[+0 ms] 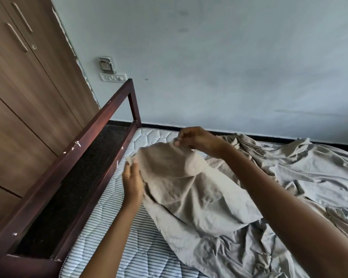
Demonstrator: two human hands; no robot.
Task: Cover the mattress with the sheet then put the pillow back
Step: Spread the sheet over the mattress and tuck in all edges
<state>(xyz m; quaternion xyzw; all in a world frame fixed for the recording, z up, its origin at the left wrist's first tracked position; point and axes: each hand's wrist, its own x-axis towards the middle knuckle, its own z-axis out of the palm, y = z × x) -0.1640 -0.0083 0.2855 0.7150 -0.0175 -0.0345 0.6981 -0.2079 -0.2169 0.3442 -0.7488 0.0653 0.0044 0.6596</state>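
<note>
Pale blue wall (209, 57) fills the back of the room, and a brown wardrobe (18, 97) stands on the left side. Next to it is the dark wood bed frame (78, 157). The striped mattress (117, 227) lies inside the frame, and a lot of it shows bare along the frame side and at the far corner. The grey sheet (189, 197) is on the bed, but it is all bunched up and full of folds, mostly on the right side. The left hand (132, 181) pinches one bit of the sheet's edge near the frame. The right hand (197, 138) pinches another bit a little farther away and higher up. So each grip is closed on the cloth, and a piece of sheet is lifted off the mattress between them. It looks like the person is finding the edge or a corner so the sheet can be spread out. The job looks like it has only just begun. The sheet needs to be pulled flat over the whole mattress. No pillow can be seen, so putting it back comes later.
</note>
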